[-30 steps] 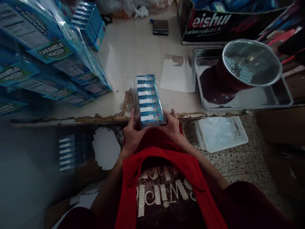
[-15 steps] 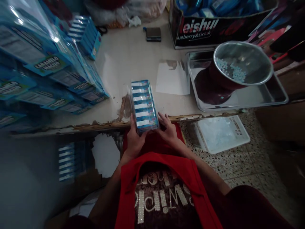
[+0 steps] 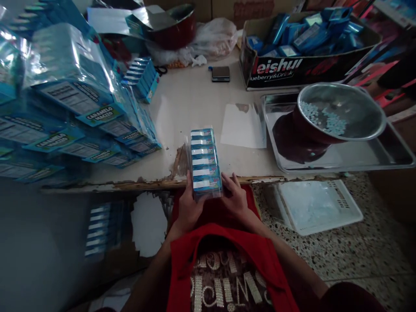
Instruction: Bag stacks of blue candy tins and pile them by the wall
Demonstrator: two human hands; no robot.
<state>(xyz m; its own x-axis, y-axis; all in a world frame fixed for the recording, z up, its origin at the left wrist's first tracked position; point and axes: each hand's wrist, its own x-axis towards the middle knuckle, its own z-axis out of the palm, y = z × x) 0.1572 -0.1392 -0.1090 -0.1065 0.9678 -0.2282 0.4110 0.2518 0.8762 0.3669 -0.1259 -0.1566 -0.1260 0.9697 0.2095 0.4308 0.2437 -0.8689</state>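
Observation:
A row of small blue boxes (image 3: pixel 204 161) in a clear plastic wrap lies on the table's front edge, its near end reaching past the edge toward me. My left hand (image 3: pixel 189 207) grips its near left corner, fingers along the side and thumb at the near end. At the near right corner is my right hand (image 3: pixel 236 197), its thumb side against the wrap and its other fingers spread along the table edge. A white paper sheet (image 3: pixel 243 128) lies to the right of the pack.
Stacked wrapped blue packs (image 3: pixel 97 117) fill the left. On the right, a metal bowl (image 3: pixel 354 112) with pale blue pieces stands in a metal tray (image 3: pixel 373 158). Behind are a carton (image 3: pixel 273 73) of blue boxes and a small scale (image 3: pixel 220 73). Another person's arm (image 3: pixel 393 82) shows far right.
The view has tilted up and shifted left, so everything sits lower and further right. Both hands stay at the near end of the wrapped pack.

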